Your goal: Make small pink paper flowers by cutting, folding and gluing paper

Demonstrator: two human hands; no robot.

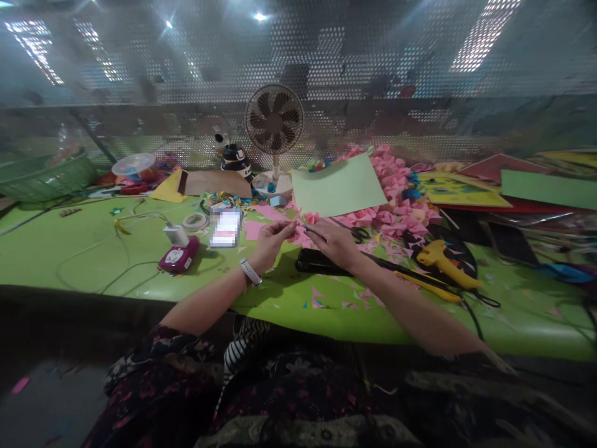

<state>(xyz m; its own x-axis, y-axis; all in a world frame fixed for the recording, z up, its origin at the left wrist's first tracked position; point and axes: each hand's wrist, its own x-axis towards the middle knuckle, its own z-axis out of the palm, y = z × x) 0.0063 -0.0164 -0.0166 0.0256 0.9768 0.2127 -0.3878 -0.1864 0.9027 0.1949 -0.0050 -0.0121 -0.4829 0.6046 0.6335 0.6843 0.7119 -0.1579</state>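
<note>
My left hand [271,242], with a pale watch on its wrist, has its fingertips pinched on a small piece of pink paper [300,234]. From the other side my right hand [334,241] closes its fingers on the same piece; its exact folds are too small to make out. Beneath my right hand and forearm lies a long black tool like a hair straightener [321,262]. Black-handled scissors [360,234] rest just behind the right hand. Flat pink paper sheets [254,230] lie beyond my left hand, and pink scraps [319,297] are scattered in front.
A heap of folded pink paper pieces [396,177] sits behind a pale green sheet [339,186]. A small fan [274,119] stands at the back. To the left are a lit phone [226,228] and a purple power adapter [180,256]; to the right, a yellow glue gun [448,264].
</note>
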